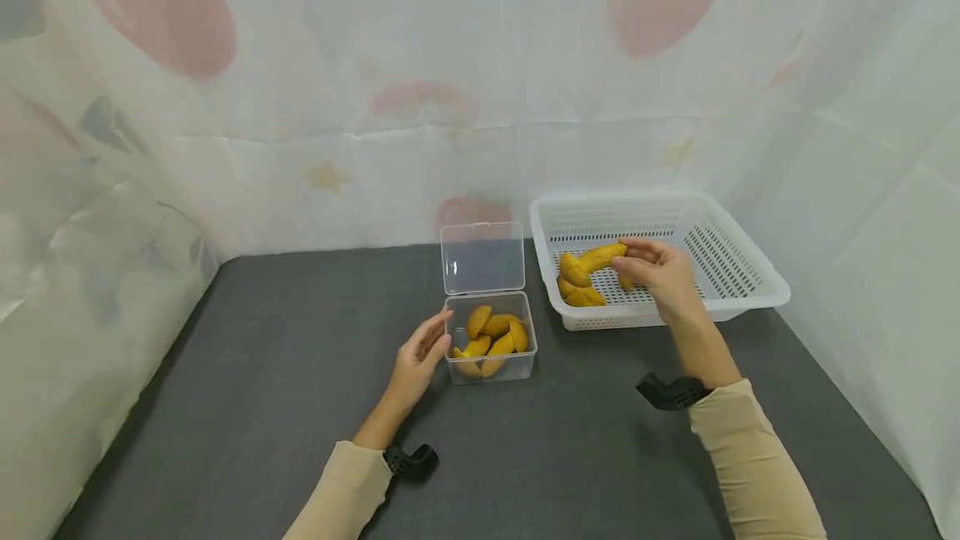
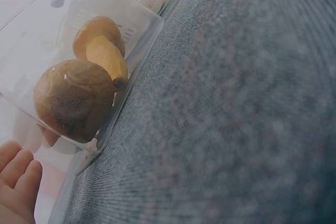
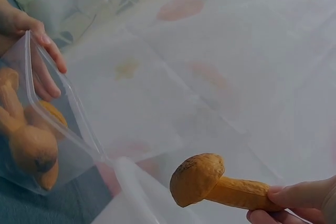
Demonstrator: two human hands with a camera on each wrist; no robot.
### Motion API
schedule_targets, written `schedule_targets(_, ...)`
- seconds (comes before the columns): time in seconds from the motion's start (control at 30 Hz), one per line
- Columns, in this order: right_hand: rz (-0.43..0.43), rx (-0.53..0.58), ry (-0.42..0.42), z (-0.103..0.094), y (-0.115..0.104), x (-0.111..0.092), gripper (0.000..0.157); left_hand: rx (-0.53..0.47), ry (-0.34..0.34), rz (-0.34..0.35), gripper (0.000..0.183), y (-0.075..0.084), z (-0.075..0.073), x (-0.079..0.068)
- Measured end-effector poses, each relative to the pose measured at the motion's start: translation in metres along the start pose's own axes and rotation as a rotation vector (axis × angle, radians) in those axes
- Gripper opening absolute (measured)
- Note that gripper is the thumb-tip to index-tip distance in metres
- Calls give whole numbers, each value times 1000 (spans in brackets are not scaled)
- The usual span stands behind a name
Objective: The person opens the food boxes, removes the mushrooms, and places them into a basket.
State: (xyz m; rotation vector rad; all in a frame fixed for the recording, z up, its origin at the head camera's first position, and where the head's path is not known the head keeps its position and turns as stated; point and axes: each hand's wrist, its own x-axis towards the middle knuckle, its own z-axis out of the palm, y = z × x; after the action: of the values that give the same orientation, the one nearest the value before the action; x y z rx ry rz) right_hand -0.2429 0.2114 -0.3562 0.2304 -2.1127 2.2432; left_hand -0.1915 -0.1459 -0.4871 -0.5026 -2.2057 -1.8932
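Observation:
My right hand [image 1: 660,273] pinches a yellow-brown mushroom [image 3: 241,191] by the end of its stem, the cap pointing away from the fingers. In the head view it overlaps the white basket [image 1: 750,290], where more mushrooms [image 1: 583,297] lie. A clear plastic box [image 1: 491,370] stands left of the basket with its hinged lid [image 1: 483,258] swung back, and several similar mushrooms [image 2: 76,100] lie in it. At the box's left side is my left hand [image 1: 420,358], its fingers extended along the wall near the rim.
A dark grey cloth covers the table [image 1: 300,357]. White printed sheeting [image 1: 420,48] hangs behind the table and along both sides. The perforated basket sits at the back right, close beside the box. Black wrist mounts [image 1: 672,391] jut out from both wrists.

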Motion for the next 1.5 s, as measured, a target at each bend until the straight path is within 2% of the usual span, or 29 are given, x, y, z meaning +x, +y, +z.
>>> schedule_targets(0.53,15,61,43,-27,11,4,20,-13,-8,-16,40,1,2,3)
schedule_targets(0.7,23,-55,49,-34,17,3,18,-4,-5,-29,40,1,3,3)
schedule_targets(0.87,44,-276,79,-39,20,1,13,-13,-7,-20,40,1,4,3)
schedule_targets(0.97,45,-359,102,-39,17,-1,11,-14,-10,-19,40,1,4,3)
schedule_targets(1.1,25,-363,103,-35,13,-4,21,-4,-13,-19,40,1,4,3)
schedule_targets(1.27,-23,-323,45,-26,7,-10,35,6,-13,-15,40,0,3,3)
schedule_targets(1.5,-55,-297,-40,-10,2,-15,29,1,-10,-22,40,0,4,4)
